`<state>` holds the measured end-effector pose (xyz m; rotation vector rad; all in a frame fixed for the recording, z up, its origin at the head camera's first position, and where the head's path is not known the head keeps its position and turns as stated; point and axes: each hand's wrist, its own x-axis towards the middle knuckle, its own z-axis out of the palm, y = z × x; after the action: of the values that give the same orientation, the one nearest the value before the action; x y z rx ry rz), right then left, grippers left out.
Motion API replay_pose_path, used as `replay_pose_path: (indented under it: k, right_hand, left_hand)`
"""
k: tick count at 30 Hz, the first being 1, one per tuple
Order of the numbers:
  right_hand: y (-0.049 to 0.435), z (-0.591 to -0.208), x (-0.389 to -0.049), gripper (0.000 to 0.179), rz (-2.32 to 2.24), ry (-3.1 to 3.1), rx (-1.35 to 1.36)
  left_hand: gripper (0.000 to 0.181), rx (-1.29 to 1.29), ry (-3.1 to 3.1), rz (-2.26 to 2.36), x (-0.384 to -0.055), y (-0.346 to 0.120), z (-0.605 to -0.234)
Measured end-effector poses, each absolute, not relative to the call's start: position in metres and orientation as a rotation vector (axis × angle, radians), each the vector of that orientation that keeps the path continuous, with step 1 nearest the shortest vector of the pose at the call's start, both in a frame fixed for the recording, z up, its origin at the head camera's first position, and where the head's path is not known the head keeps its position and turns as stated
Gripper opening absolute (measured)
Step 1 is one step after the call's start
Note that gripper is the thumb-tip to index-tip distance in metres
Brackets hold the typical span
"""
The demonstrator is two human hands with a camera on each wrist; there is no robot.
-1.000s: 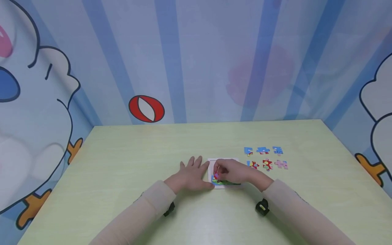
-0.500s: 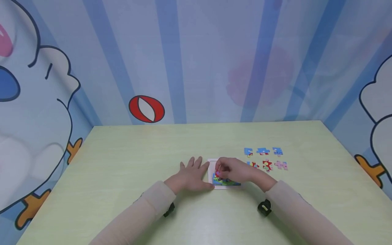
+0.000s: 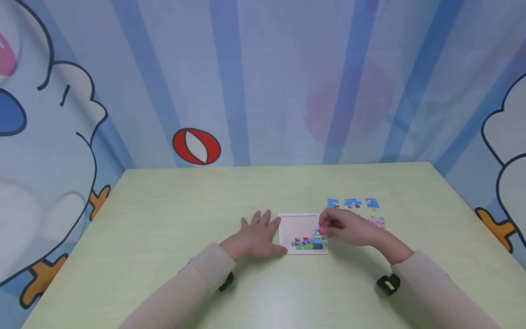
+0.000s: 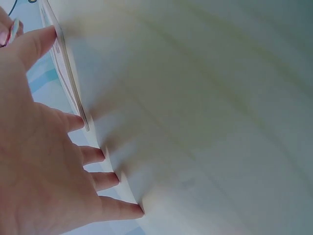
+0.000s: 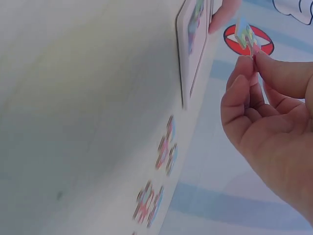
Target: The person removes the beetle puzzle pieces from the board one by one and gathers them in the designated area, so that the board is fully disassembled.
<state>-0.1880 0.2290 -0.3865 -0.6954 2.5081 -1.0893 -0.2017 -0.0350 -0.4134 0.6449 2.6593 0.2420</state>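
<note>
My left hand (image 3: 256,237) lies with spread fingers on the table. Its thumb and index finger touch the left edge of a white puzzle tray (image 3: 297,225), also seen in the left wrist view. Joined green and blue pieces (image 3: 307,246) lie along the tray's bottom; its upper part is bare. Between thumb and fingertips, my right hand (image 3: 353,228) pinches a puzzle piece (image 5: 244,35) coloured blue, green and red. That piece is held up off the surface, over the tray's right side in the head view. Part of the tray's right edge is hidden by the hand.
Loose puzzle pieces lie in two rows to the tray's right, blue ones (image 3: 352,203) at the back and a pink one (image 3: 378,222) nearer. The right hand covers some of the front row. A striped cloth wall (image 3: 271,91) rises behind the pale table (image 3: 185,205).
My right hand has moved right with the pinched puzzle piece, from the tray's left part to its right side, uncovering the tray's middle. The left hand has stayed in place.
</note>
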Motion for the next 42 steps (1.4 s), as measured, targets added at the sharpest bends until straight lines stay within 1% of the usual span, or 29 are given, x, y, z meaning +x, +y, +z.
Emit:
replay_pose_path:
  k: [7,17,29,42]
  right_hand:
    - [0.255,-0.387,-0.179,0.007,-1.101,2.523,-0.694]
    - [0.273,-0.391,-0.173,0.010,-1.127,2.513,-0.595]
    - [0.278,-0.405,-0.175,0.012,-1.055,2.544,-0.585]
    - [0.274,-0.407,-0.176,0.013,-0.936,2.631,-0.577]
  left_hand:
    - [0.087,0.650,2.661,0.235,-0.202,-0.036,-0.414]
    - [0.087,0.654,2.656,0.233,-0.204,-0.038,-0.417]
    - [0.088,0.659,2.652,0.238,-0.205,-0.037,-0.417]
    - [0.087,0.657,2.646,0.265,-0.203,-0.037,-0.415]
